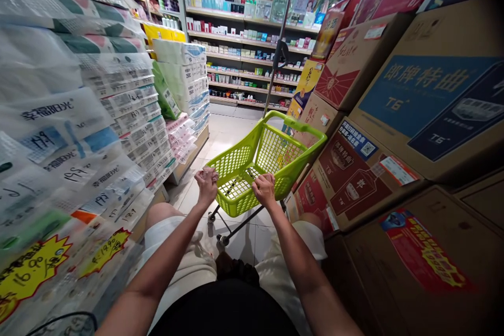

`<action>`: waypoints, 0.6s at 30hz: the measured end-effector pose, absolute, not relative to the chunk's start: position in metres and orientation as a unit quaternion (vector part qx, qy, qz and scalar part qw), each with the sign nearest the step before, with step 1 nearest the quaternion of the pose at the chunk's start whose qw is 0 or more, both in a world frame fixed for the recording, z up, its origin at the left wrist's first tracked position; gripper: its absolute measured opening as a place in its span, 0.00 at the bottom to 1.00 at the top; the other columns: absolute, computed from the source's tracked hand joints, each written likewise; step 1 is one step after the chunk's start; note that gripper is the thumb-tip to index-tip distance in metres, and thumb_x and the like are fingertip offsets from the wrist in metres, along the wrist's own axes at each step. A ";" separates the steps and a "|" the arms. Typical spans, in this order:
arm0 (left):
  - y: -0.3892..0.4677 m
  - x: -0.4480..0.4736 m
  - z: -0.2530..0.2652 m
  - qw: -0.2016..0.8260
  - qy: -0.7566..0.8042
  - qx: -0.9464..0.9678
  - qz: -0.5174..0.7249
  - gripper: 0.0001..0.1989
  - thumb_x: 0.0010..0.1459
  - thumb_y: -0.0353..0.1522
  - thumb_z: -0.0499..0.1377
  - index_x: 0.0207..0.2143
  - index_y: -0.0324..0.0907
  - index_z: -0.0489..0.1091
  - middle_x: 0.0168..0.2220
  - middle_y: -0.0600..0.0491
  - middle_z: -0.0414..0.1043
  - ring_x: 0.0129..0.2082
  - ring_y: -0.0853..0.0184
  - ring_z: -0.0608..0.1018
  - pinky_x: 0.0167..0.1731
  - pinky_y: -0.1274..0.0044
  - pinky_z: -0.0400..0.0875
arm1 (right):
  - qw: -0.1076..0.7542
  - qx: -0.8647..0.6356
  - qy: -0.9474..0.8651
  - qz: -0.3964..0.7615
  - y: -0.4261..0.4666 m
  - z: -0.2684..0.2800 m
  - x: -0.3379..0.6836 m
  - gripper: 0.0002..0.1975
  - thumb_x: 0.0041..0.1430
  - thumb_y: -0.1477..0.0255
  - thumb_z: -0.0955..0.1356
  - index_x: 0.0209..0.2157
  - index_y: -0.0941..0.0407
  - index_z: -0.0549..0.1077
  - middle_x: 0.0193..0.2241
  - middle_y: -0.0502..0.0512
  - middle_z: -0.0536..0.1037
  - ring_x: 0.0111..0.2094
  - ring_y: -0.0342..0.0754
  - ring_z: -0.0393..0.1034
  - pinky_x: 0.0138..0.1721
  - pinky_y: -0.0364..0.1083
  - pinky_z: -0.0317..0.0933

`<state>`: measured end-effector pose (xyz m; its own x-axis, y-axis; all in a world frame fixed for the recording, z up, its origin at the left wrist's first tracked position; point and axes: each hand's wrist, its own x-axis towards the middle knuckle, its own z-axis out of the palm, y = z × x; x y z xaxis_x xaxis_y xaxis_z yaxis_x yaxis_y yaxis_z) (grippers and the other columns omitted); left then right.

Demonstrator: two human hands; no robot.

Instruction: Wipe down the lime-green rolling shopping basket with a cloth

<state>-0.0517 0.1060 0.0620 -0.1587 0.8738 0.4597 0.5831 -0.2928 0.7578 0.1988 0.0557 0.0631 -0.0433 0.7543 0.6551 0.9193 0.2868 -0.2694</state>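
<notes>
While the left hand and right hand close on its near rim, the green shopping cart stands in the aisle

Nearest, the forearms extend forward over light shorts; the left hand is curled at the cart's near left corner, the right hand at its near right corner. Dark frame tubes and casters show below the basket, on pale floor tiles. Plastic-wrapped packs are stacked on the left; printed cartons are piled on the right, beside the cart. Beyond the cart's far handle, a slim pole rises before shelves of small goods
</notes>
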 end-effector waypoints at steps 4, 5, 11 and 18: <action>0.158 -0.077 0.092 0.173 0.627 0.593 0.475 0.25 0.53 0.22 0.59 0.55 0.42 0.73 0.53 0.42 0.61 0.57 0.52 0.70 0.64 0.57 0.66 | 0.377 -0.584 -0.709 -0.124 0.061 0.061 0.195 0.13 0.65 0.72 0.66 0.24 0.51 0.71 0.31 0.51 0.76 0.46 0.51 0.64 0.64 0.53 0.46; 0.163 -0.080 0.096 0.181 0.634 0.587 0.469 0.24 0.54 0.23 0.59 0.54 0.42 0.73 0.51 0.43 0.63 0.55 0.54 0.71 0.62 0.58 0.69 | 0.379 -0.583 -0.707 -0.126 0.062 0.060 0.193 0.13 0.65 0.72 0.66 0.24 0.51 0.71 0.31 0.51 0.76 0.46 0.51 0.64 0.64 0.53 0.46; 0.098 -0.074 0.067 0.185 0.602 0.644 0.434 0.17 0.57 0.24 0.57 0.48 0.44 0.74 0.45 0.47 0.65 0.45 0.58 0.75 0.53 0.62 0.75 | 0.376 -0.595 -0.701 -0.112 0.062 0.059 0.190 0.14 0.65 0.72 0.66 0.24 0.52 0.71 0.31 0.52 0.75 0.46 0.52 0.64 0.64 0.53 0.45; 0.116 -0.085 0.078 0.215 0.578 0.651 0.442 0.17 0.58 0.24 0.56 0.47 0.45 0.76 0.42 0.48 0.65 0.44 0.58 0.73 0.54 0.62 0.74 | 0.357 -0.601 -0.708 -0.099 0.063 0.061 0.191 0.13 0.65 0.72 0.66 0.25 0.52 0.72 0.32 0.52 0.76 0.48 0.53 0.63 0.63 0.53 0.44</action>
